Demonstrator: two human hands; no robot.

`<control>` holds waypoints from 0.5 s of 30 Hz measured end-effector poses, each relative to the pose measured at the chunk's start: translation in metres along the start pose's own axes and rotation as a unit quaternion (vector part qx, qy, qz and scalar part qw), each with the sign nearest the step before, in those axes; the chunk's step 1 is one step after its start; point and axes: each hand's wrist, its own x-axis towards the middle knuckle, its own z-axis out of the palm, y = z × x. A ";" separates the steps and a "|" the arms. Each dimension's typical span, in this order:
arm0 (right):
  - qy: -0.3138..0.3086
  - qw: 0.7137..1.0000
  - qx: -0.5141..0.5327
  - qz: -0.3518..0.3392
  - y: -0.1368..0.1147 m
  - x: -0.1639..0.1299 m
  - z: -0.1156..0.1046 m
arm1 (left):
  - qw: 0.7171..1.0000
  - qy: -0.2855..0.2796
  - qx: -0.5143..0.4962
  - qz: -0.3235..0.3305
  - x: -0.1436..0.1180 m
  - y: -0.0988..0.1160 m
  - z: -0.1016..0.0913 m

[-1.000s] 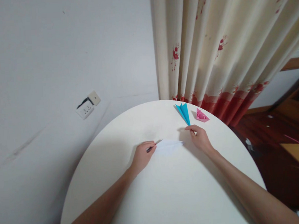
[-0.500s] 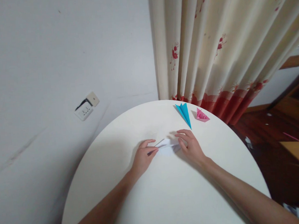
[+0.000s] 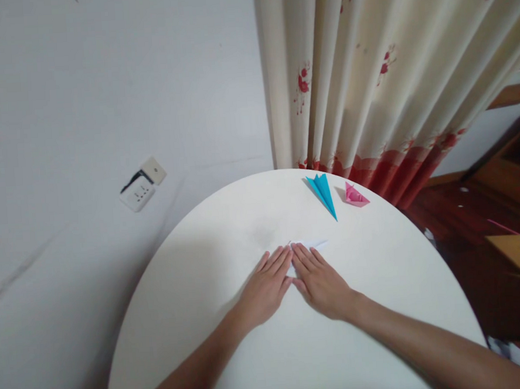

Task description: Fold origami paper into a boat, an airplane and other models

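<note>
My left hand (image 3: 266, 288) and my right hand (image 3: 320, 282) lie flat side by side on a round white table (image 3: 380, 281), fingers straight and close together. Both press down on a folded white paper (image 3: 311, 244); only its far tip shows beyond my right fingertips, the rest is hidden under the hands. A blue folded paper plane (image 3: 322, 192) lies farther back on the table, apart from my hands. Next to it on the right sits a small pink folded paper shape (image 3: 354, 196).
A cream curtain with red flowers (image 3: 389, 81) hangs behind the table's far right edge. A white wall with a socket plate (image 3: 141, 184) is at the left. Dark wooden floor and furniture (image 3: 499, 215) lie to the right.
Both hands have flattened onto the white paper and come together over it. The thin stick seen under my left fingers before is no longer visible.
</note>
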 end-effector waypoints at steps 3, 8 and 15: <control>-0.004 1.000 0.001 0.004 0.002 0.002 -0.003 | 1.000 -0.010 0.012 0.004 -0.002 -0.002 -0.001; 0.008 1.000 -0.009 0.026 0.006 0.004 -0.004 | 1.000 -0.008 0.019 0.021 -0.003 -0.006 -0.002; 0.044 0.992 -0.037 0.112 0.039 0.002 -0.001 | 0.999 -0.010 0.024 0.025 -0.004 -0.006 -0.002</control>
